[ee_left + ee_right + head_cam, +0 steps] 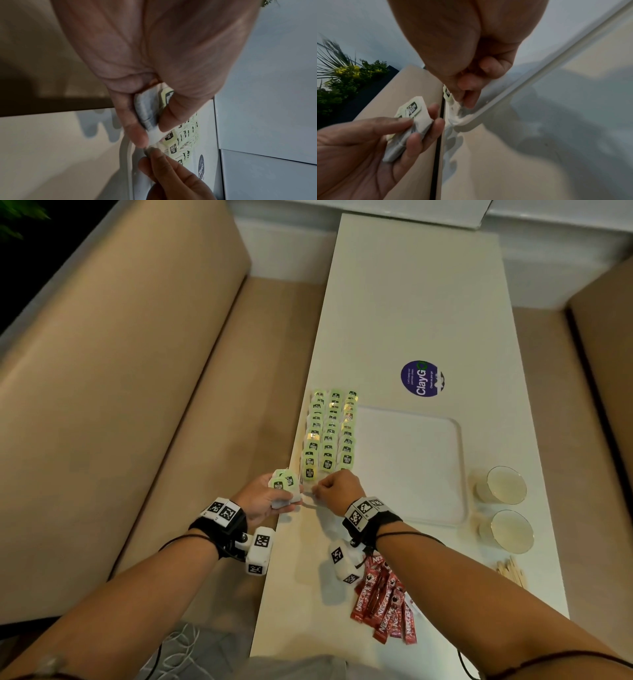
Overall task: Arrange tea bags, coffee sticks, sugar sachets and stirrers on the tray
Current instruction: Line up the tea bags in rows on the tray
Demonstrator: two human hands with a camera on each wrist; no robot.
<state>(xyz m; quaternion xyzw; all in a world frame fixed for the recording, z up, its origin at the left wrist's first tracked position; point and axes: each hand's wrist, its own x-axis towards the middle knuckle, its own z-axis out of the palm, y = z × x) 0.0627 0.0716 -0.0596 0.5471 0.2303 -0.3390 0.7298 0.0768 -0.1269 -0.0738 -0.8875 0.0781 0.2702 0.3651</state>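
Note:
Three rows of green-tagged tea bags [329, 433] lie along the left side of the white tray [411, 467]. My left hand [284, 493] hovers at the table's left edge and grips a small stack of tea bags [283, 482] between thumb and fingers [418, 136]; the stack [145, 112] also fills the left wrist view. My right hand [317, 489] pinches one white tea bag [453, 109] down at the tray's near-left corner [465, 121], at the near end of the rows. Red coffee sticks [385, 601] lie under my right forearm. Wooden stirrers [510, 571] lie at the right.
Two glass cups [503, 484] [510, 530] stand right of the tray. A purple round sticker [421, 378] sits on the white table beyond the tray. Beige sofas [120, 405] flank the table on both sides. The tray's right part is bare.

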